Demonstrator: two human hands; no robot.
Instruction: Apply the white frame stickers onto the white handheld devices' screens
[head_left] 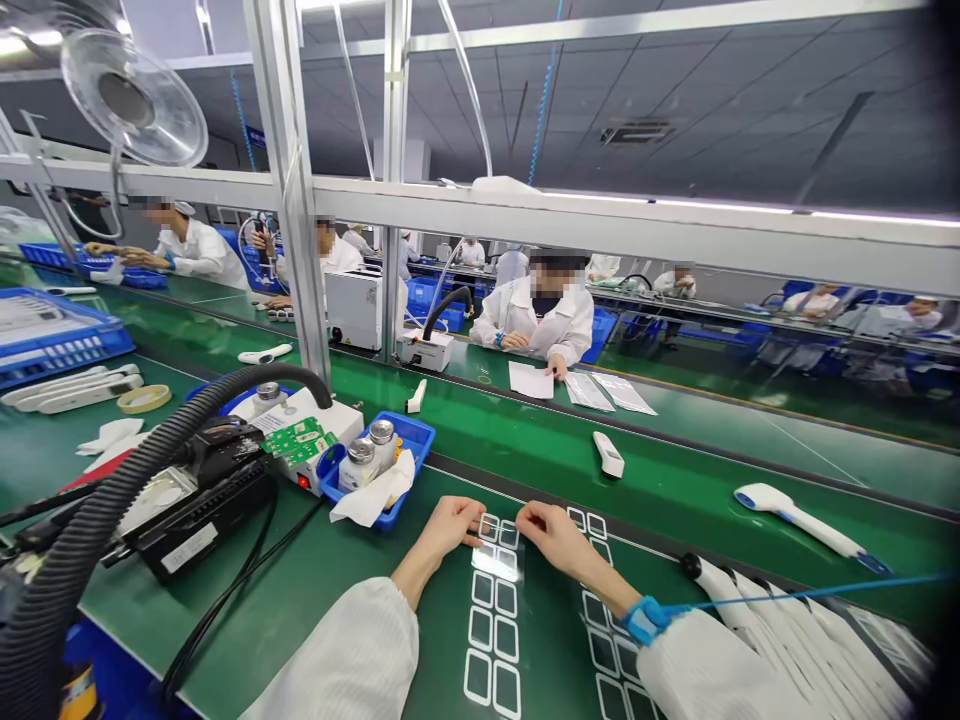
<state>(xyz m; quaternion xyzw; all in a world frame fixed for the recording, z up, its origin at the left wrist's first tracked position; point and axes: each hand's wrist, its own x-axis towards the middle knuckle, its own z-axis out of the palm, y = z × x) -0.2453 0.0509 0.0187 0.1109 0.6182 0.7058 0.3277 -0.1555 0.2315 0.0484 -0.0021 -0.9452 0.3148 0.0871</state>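
Note:
A clear sheet of white square frames in two columns (482,628) lies on the green table in front of me. My left hand (452,526) is at its upper left edge, fingers bent and pressed together; what they hold is too small to make out. At the upper right edge, my right hand (551,535) has thumb and fingertips pinched together, and anything between them is hidden. A blue band circles my right wrist. Under my right forearm lies a second sheet of white frames (604,640), partly covered by the arm.
Left stand a blue tray (420,455) with metal-capped bottles, a white box (341,422) and a black hose (82,510). White handheld devices (787,515) lie on the green belt (675,480) and at right. Across it, a person (536,310) handles paper.

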